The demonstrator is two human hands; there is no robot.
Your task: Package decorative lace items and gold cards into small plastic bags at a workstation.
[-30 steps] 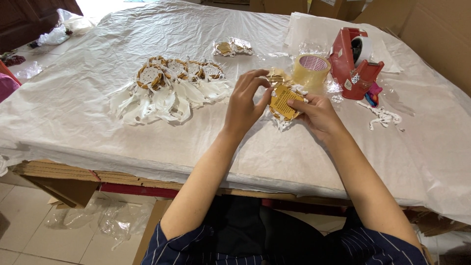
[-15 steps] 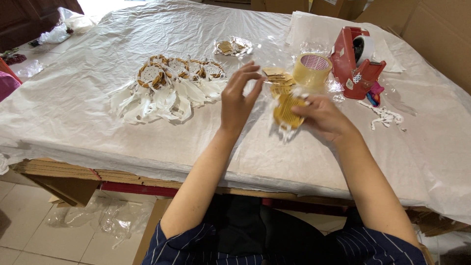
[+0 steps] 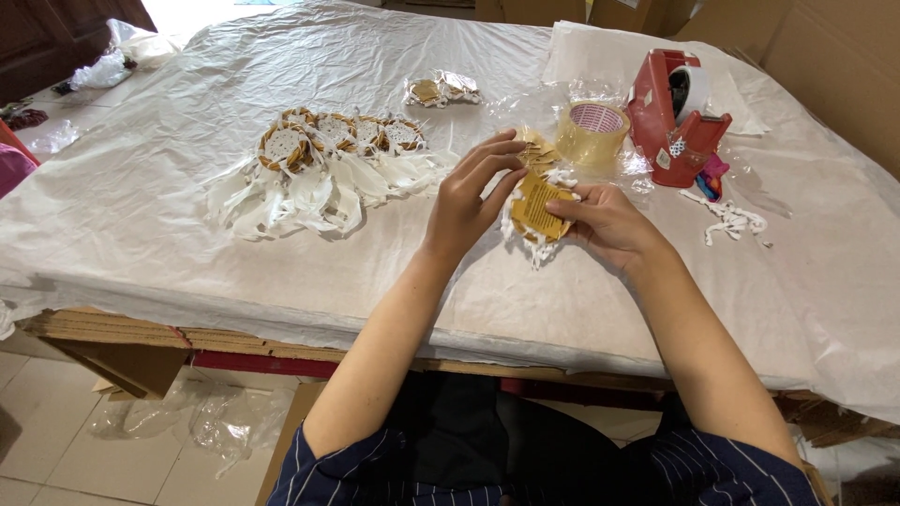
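Holding a small yellow card (image 3: 537, 206) with white fringe above the white plastic-covered table (image 3: 187, 234), the left hand (image 3: 469, 197) and right hand (image 3: 609, 223) pinch its opposite edges, with a tape roll (image 3: 592, 133), red tape dispenser (image 3: 675, 117) and a row of feathered ornaments (image 3: 319, 169) nearby.

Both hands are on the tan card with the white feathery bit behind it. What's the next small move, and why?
Probably lay the piece flat with the finished ones. The right hand pinches the tan card from the side, the left hand touches its upper edge, and white fringe shows behind it. A row of similar round pieces with white tails already lies to the left on the white sheet.
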